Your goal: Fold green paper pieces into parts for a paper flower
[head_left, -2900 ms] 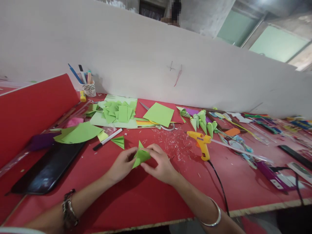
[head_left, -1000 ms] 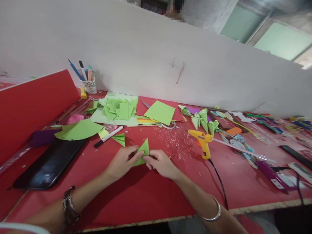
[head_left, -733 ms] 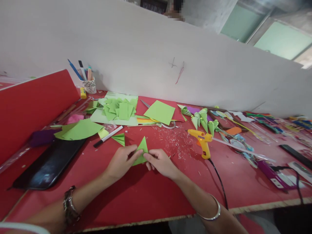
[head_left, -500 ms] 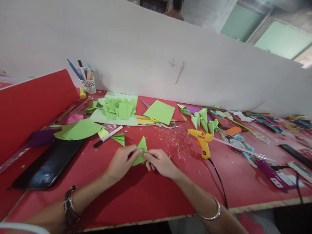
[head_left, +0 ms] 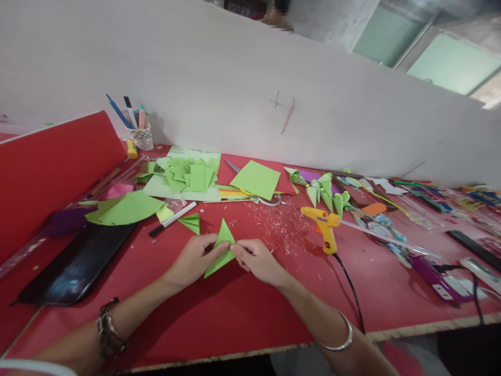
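Between my two hands is a small piece of green paper point(head_left: 220, 260), folded into a triangle with one point up. My left hand point(head_left: 195, 259) pinches its left side, thumb across the front. At its right edge my right hand point(head_left: 256, 259) grips the paper between thumb and fingers. Just beyond my left hand lies a pleated green paper triangle point(head_left: 191, 223) on the red table point(head_left: 219, 324). A marker point(head_left: 172, 219) rests to the left of that triangle.
A yellow glue gun point(head_left: 323, 227) with its cord lies to the right. Behind it sit green paper cones point(head_left: 326, 190). Green paper pieces point(head_left: 191, 175) and a green square point(head_left: 256, 179) are at the back. A black phone point(head_left: 74, 266) lies left, a pen cup point(head_left: 141, 137) by the wall.
The green paper triangle has turned in my fingers: its upper point has shifted left and its lower corner now reaches further down and left. Both hands stay nearly in place.
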Motion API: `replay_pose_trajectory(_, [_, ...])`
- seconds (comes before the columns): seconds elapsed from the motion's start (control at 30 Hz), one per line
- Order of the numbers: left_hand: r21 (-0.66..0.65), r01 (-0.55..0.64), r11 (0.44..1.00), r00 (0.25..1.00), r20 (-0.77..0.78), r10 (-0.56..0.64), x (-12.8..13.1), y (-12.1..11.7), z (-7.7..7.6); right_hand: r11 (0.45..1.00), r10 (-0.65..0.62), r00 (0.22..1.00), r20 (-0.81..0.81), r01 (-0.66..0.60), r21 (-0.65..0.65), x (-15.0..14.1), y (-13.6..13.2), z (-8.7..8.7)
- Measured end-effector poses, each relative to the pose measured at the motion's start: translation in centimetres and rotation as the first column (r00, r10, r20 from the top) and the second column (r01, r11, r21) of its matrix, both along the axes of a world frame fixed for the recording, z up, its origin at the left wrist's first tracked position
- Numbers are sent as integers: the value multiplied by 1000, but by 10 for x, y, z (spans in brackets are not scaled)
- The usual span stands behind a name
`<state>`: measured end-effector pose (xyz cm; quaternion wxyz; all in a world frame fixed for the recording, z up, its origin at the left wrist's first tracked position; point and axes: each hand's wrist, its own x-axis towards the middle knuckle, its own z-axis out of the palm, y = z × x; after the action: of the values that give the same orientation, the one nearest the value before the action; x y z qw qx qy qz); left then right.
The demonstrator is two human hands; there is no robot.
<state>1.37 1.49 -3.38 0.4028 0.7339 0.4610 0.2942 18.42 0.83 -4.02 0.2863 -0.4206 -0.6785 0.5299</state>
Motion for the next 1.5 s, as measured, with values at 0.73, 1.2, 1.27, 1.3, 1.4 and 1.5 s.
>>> replay_pose_trajectory(0.73, [-3,0,1000,995,96,1,0,-3,1,994,-104,995,9,104,-17,0,-1,0])
replay_pose_trajectory(1.2, [-102,-5,995,989,146,20,-2,0,4,982,-168,982,-88,175,72,5,3,5])
replay_pose_trajectory(1.27, [-98,12,995,990,138,2,-1,0,3,986,-137,990,-46,141,94,3,2,5])
replay_pose_trajectory(1.3, [-100,15,995,991,134,-2,-1,-1,3,986,-128,991,-25,130,104,3,1,5])
replay_pose_trajectory(1.4, [-132,25,991,991,133,-7,0,-1,2,985,-126,992,-5,126,120,2,1,4])
replay_pose_trajectory(1.5, [-194,124,973,981,169,-91,0,-3,2,988,-121,992,-35,123,96,2,1,5])
